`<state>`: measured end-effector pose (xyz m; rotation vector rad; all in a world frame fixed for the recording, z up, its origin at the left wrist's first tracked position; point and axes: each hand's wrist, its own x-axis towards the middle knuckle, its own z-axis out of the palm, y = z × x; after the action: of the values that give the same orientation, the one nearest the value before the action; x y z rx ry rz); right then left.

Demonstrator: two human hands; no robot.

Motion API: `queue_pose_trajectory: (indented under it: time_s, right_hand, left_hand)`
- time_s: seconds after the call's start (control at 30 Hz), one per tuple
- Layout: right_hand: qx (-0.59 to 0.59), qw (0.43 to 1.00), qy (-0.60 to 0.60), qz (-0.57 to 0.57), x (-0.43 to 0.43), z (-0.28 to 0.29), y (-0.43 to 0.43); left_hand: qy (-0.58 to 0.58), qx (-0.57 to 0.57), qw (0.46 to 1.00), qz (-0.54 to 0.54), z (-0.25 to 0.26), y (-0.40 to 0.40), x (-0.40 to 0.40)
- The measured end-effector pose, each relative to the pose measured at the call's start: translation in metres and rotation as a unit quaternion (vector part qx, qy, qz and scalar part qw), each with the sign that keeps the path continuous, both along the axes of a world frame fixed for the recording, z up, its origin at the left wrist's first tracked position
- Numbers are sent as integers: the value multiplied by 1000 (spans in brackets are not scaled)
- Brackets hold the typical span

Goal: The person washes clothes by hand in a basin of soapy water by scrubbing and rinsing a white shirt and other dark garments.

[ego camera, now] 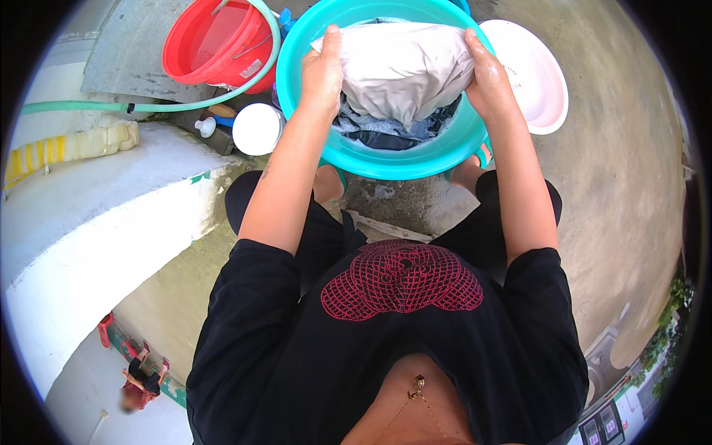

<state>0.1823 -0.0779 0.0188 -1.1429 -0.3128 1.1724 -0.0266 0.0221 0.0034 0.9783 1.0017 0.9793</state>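
Note:
A wet white cloth [406,69] is stretched between my two hands, above a large turquoise plastic basin [384,167]. My left hand [324,78] grips its left end, thumb on top. At the other end, my right hand [489,78] holds it the same way, with suds on the skin. The lower folds of the cloth hang close to the soapy water; whether they touch it I cannot tell. Dark wet fabric [384,139] lies among foam in the basin.
Left of the basin stand a red bucket [256,61] with water, a green hose [167,105] across it, and a white round container [257,129]. A pale pink basin [548,83] sits at the right. A white ledge [139,222] runs along the left. Another person [143,378] sits farther off.

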Motion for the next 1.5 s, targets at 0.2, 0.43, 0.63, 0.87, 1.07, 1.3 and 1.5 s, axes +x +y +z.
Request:
queue_pose_trajectory:
  time_s: [0.2, 0.43, 0.63, 0.87, 1.07, 1.3, 1.5]
  right_hand:
    - [-3, 1000, -1, 7, -5, 2, 1]
    - [-8, 1000, -5, 9, -3, 0, 4]
    - [-9, 1000, -6, 10, 0, -3, 6]
    - [-17, 1000, -3, 2, 3, -5, 7]
    - [-20, 1000, -12, -12, 17, -1, 2]
    - [-51, 993, -41, 95, 2, 17, 2]
    - [-6, 987, -15, 159, -2, 11, 3]
  left_hand:
    - [39, -20, 999, -19, -7, 5, -13]
    - [79, -66, 994, -36, -6, 10, -21]
    - [82, -98, 990, -52, 1, 10, -25]
    - [152, -75, 984, -52, -3, 11, -28]
    - [488, 38, 863, -125, 25, 8, -34]
    - [299, 390, 852, -180, 11, 17, -21]
    - [277, 289, 844, -357, 17, 0, 3]
